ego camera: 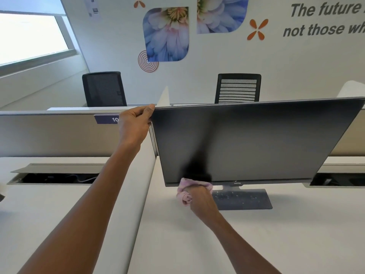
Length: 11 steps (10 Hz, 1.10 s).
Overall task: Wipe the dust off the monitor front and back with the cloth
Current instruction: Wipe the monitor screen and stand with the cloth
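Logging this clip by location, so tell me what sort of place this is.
Most likely an open-plan office. The monitor stands on a white desk with a low partition dividing workstations, two office chairs sit on the far side, and the wall carries a printed slogan and flower graphics.

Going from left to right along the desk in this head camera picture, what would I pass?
Open cable tray → left hand gripping the monitor's corner → pink cloth in the right hand → monitor stand base.
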Each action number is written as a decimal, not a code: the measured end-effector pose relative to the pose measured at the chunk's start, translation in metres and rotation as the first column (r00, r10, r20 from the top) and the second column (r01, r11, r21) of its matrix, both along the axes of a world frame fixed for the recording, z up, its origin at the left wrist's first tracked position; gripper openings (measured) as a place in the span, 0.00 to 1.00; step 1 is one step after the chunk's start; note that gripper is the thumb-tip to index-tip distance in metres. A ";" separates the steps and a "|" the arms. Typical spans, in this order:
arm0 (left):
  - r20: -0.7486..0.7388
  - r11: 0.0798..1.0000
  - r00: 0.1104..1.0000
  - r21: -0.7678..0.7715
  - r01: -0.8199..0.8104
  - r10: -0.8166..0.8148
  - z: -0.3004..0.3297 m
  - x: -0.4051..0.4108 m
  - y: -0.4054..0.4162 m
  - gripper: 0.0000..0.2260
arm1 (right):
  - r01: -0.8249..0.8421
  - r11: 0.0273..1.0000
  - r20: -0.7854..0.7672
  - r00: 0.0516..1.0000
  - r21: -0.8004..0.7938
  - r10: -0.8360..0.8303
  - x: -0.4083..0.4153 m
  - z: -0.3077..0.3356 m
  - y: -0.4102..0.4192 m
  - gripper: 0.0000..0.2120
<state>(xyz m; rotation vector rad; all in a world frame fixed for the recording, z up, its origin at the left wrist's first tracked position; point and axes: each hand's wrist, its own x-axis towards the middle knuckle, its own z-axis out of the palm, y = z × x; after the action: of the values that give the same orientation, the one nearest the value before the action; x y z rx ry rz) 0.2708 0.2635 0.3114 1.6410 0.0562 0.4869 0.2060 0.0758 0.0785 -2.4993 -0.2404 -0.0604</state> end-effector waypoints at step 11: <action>-0.165 0.996 0.984 0.051 0.071 -0.062 -0.014 -0.045 0.013 0.13 | -0.062 0.922 0.138 0.990 0.382 0.009 -0.060 0.101 0.060 0.11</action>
<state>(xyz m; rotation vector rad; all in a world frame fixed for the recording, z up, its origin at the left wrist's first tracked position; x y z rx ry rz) 0.2260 0.2762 0.2977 1.7303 0.1098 0.3043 0.1457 0.1363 0.1793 -2.0979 -0.2981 -0.2389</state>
